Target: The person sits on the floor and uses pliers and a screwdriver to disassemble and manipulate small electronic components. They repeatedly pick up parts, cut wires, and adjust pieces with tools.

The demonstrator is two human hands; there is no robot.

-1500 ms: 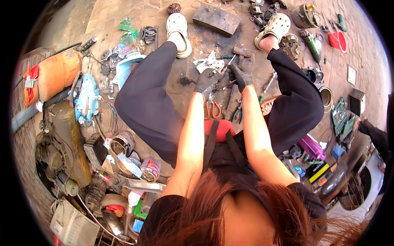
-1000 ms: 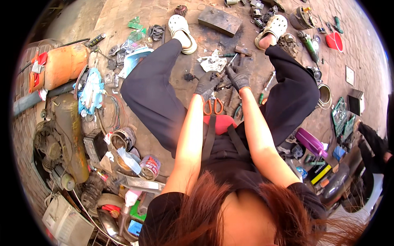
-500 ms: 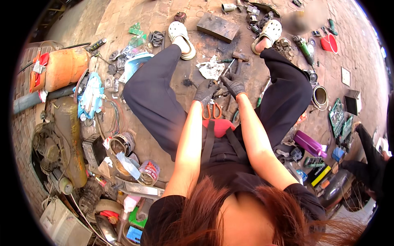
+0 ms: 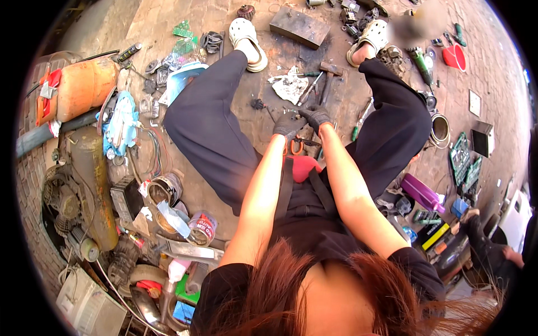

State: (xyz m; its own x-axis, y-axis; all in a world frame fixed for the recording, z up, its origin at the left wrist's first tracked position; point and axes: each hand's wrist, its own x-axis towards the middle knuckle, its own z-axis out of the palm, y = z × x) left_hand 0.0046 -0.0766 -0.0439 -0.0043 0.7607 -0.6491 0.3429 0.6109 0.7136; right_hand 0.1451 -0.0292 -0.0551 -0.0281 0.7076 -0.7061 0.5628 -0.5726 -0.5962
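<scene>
Two gloved hands meet low between the person's spread knees. The left hand (image 4: 289, 124) is curled, fingers drawn together around something small and dark that I cannot make out; the right hand (image 4: 316, 116) sits just beside it at about 2 o'clock, fingers bent and nearly touching the left, and whether it pinches the same small part or only steadies it cannot be told from here.

Just beneath the hands, at 6 o'clock, lie orange-handled scissors (image 4: 296, 147), partly hidden by the wrists, with a red bowl-like thing (image 4: 305, 167) touching them on the near side. The left hand is the nearer of the two to the scissor handles.

From the hands, at about 12 o'clock, a hammer (image 4: 328, 78) lies on the paved ground, its long axis running from 12 toward 6, the head at the far end and the handle pointing back at the right hand. A crumpled pale rag (image 4: 289, 85) lies beside it at 11 o'clock, with a slim tool across its edge. At 2 o'clock a green-handled screwdriver (image 4: 358, 123) lies slanted, near the right thigh.

Farther out at 12 o'clock sits a dark metal block (image 4: 299, 27). Well apart at 9 o'clock are an orange canister (image 4: 84, 87) and tins (image 4: 203, 226). Both trouser legs fence the working spot in at either side.
</scene>
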